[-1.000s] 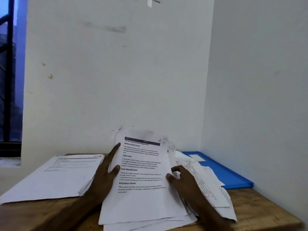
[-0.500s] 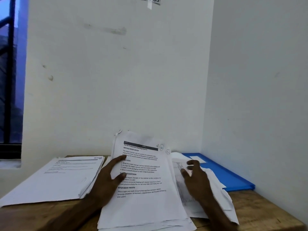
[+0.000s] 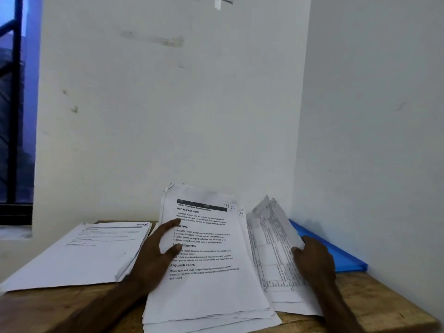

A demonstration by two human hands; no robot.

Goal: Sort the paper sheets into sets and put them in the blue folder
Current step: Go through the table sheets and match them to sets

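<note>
Your left hand lies flat on the middle stack of white printed paper sheets, fingers spread and thumb pressing near the heading lines, so its grip is apart and only pins the pile to the brown wooden bench. Your right hand has its grip clamped on the white sheet printed with a table grid, pinching its right edge and tilting it up off the loose sheets beneath.

The flat blue plastic folder lies against the right wall, just behind your right hand, partly covered by the lifted sheet and the papers in front of it. A separate neat pile of white sheets sits at the left of the bench, apart from the middle stack.

The step in hand looks like sorting: deciding which set the grid sheet belongs to. To do it well, hold the left palm down firmly so the middle stack does not slide or fan out further; its lower edges are already stepped. Lift the grid sheet high enough to read its header before committing it. Pinch only one sheet, since the papers under it are loose and could drag along. Match it by layout: the middle stack shows text pages, so a table page likely wants its own set. Square each set before it goes to the folder.
</note>
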